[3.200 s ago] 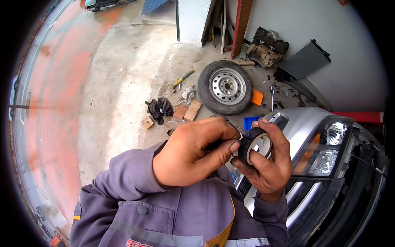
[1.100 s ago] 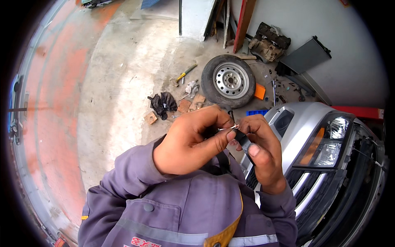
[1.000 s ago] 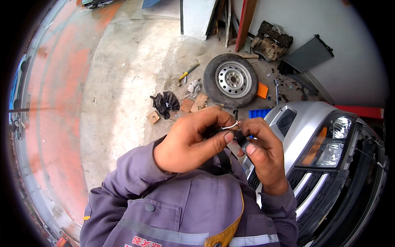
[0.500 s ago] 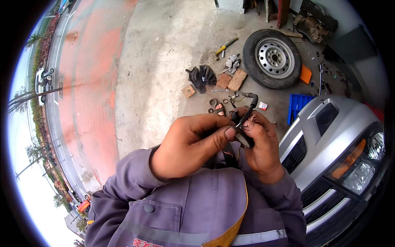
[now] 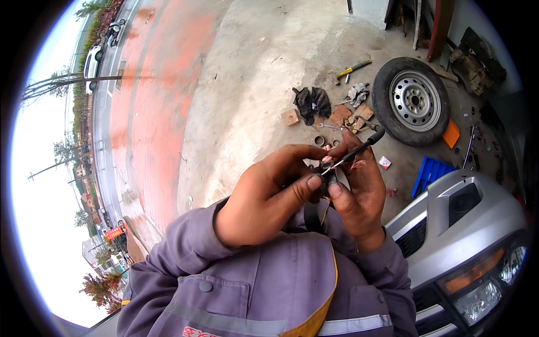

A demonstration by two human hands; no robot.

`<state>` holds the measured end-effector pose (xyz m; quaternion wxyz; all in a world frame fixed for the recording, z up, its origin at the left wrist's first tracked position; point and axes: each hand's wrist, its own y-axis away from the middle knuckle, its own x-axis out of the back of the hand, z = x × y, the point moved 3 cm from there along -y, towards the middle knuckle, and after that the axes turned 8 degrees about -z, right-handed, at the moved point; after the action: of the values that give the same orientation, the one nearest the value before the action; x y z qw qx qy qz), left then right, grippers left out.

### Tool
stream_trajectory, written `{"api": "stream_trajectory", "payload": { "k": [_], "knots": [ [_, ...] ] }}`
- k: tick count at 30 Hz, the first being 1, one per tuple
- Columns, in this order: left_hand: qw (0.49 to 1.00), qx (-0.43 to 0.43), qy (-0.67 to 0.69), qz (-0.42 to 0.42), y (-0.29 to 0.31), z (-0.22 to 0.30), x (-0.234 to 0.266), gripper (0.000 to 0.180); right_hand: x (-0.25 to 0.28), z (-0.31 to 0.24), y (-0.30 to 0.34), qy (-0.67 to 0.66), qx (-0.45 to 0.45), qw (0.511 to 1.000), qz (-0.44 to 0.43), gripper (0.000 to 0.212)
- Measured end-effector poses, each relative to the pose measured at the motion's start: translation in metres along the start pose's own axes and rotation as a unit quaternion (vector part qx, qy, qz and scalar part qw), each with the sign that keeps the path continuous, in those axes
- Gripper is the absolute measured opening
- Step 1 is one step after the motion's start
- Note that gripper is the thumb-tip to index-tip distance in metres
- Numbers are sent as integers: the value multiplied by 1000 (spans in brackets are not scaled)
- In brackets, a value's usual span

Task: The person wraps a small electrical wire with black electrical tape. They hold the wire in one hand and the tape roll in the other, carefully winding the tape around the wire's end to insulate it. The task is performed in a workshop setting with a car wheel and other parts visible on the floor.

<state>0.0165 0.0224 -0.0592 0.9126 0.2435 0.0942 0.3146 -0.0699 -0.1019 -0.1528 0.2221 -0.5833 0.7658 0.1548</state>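
Note:
In front of my chest, my left hand (image 5: 268, 194) pinches the near end of a short black cable (image 5: 364, 147) between thumb and forefinger. My right hand (image 5: 362, 194) closes round the same piece from the other side, thumb bent in and forefinger raised along it. The cable slants up to the right and ends in a thick dark boot with a metal end. Frayed copper strands (image 5: 358, 164) stick out by the right fingers. A dark rounded part sits between both hands, mostly hidden by the fingers.
A wheel with a tyre (image 5: 414, 101) lies on the concrete, near a yellow-handled hammer (image 5: 353, 68), bricks (image 5: 340, 115), a black cloth (image 5: 311, 105) and a wrench (image 5: 331, 126). A blue crate (image 5: 431, 175) stands beside a silver car bumper (image 5: 443, 210) on the right.
The background has shifted right and down in the picture. My right fingers have spread and moved along the cable, whose far end now leans further right. My left hand keeps its pinch.

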Motion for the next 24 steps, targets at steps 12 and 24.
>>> {"api": "stream_trajectory", "payload": {
  "k": [12, 24],
  "knots": [
    [988, 80, 126, -48, 13, 10, -4, 29, 3, -25, 12, 111, 2, 994, -13, 69],
    [760, -441, -474, 61, 9, 1, -13, 37, -1, -48, 31, -262, -205, 943, 19, 68]
  ]
}}
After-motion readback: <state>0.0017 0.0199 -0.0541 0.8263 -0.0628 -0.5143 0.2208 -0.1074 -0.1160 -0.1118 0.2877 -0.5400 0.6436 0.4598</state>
